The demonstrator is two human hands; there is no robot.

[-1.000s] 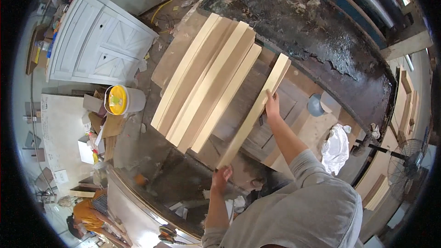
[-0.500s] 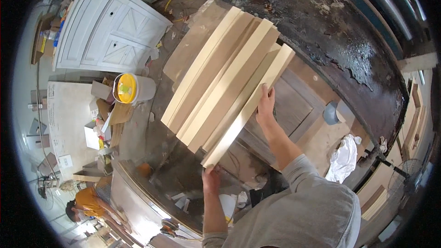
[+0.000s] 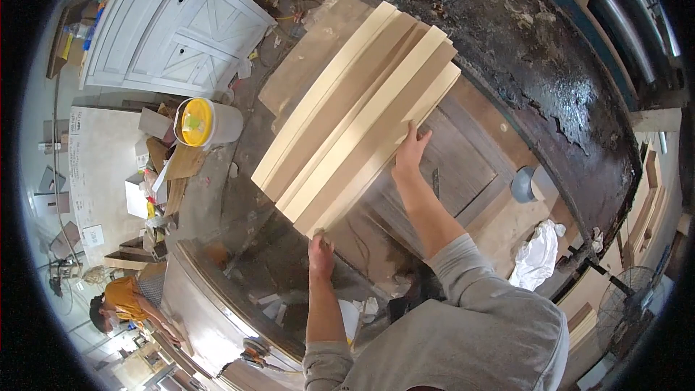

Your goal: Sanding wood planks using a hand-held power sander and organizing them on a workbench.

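Observation:
Several long pale wooden boards (image 3: 362, 112) lie side by side in a stepped stack in front of me, slanting from lower left to upper right. The nearest wooden board (image 3: 436, 98) rests close along the stack's right side. At its lower end, my left hand (image 3: 321, 255) is closed on the board's tip. Further up the same board, my right hand (image 3: 410, 152) grips its outer edge, and part of its fingers is hidden. Beneath the stack is a brown panelled door (image 3: 463, 163), partly covered.
A dark, crusted bench top (image 3: 536, 65) stretches beyond at right. A yellow-lidded bucket (image 3: 221, 127) and a white cabinet (image 3: 177, 25) stand left. A white cloth (image 3: 536, 253) and a grey round object (image 3: 523, 185) lie at right. A person (image 3: 130, 300) works at lower left.
Both hands have moved left with the nearest board. Its gap from the stack has closed, and it now sits against the other boards.

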